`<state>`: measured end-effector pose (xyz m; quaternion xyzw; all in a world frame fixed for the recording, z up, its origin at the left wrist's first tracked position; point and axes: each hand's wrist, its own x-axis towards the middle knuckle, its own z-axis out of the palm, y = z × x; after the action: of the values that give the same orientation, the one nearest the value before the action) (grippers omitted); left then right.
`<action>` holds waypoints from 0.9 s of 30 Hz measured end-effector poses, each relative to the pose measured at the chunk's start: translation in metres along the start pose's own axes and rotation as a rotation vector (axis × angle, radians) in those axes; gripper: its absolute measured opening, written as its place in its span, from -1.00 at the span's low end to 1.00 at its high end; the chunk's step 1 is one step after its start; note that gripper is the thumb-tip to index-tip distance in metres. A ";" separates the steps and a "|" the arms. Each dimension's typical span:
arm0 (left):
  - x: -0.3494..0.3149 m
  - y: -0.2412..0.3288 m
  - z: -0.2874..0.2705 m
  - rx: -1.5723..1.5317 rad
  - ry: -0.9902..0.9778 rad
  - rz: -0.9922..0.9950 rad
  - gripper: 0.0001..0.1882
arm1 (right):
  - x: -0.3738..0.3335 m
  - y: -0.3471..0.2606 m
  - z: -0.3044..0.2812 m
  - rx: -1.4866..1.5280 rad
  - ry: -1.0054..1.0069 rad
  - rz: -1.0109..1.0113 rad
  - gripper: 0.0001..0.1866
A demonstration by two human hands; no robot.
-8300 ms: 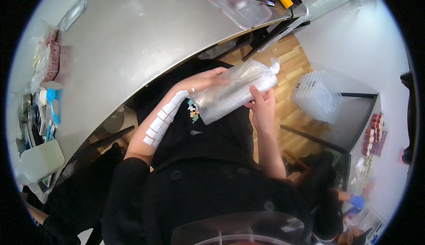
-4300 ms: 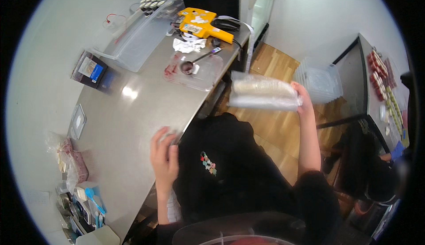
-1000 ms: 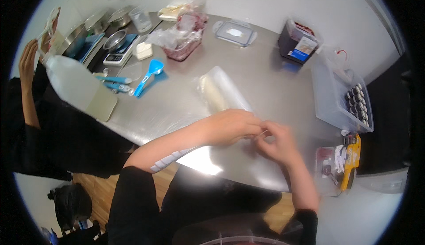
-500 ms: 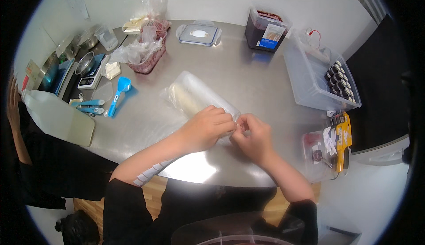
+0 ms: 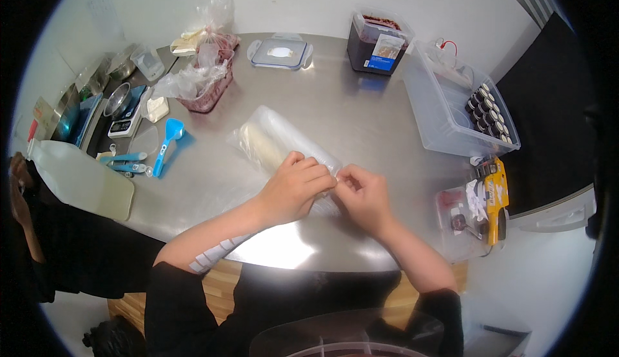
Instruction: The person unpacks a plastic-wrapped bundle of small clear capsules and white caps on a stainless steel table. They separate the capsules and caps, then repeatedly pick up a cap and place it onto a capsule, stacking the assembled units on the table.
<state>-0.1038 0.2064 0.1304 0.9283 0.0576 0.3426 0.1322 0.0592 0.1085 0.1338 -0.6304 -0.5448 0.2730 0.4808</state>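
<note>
Lying slantwise on the steel table, a clear plastic bag of pale filling — likely soft, slippery, fairly light — pinched shut at its near end by left hand and right hand, best gripped at that gathered mouth.

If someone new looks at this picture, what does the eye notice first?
First, the two hands at the centre: the left hand and right hand meet at the near end of a clear bag lying on the steel table. Next, the blue scoop at left and the yellow tool at right.
</note>
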 end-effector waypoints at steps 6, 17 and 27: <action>-0.014 -0.015 0.017 -0.037 -0.043 0.109 -0.86 | 0.005 0.000 -0.011 -0.483 -0.259 -0.116 -0.76; 0.010 0.013 0.027 -0.277 -0.117 -0.048 -0.49 | -0.003 0.047 -0.030 -0.233 -0.086 0.020 -0.69; 0.014 0.025 -0.035 -0.238 0.203 -0.416 -0.81 | 0.002 0.040 -0.034 0.150 0.133 0.075 -0.87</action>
<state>-0.1156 0.1921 0.1722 0.8353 0.2198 0.4037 0.3015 0.1062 0.1019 0.1110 -0.6293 -0.4659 0.2881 0.5514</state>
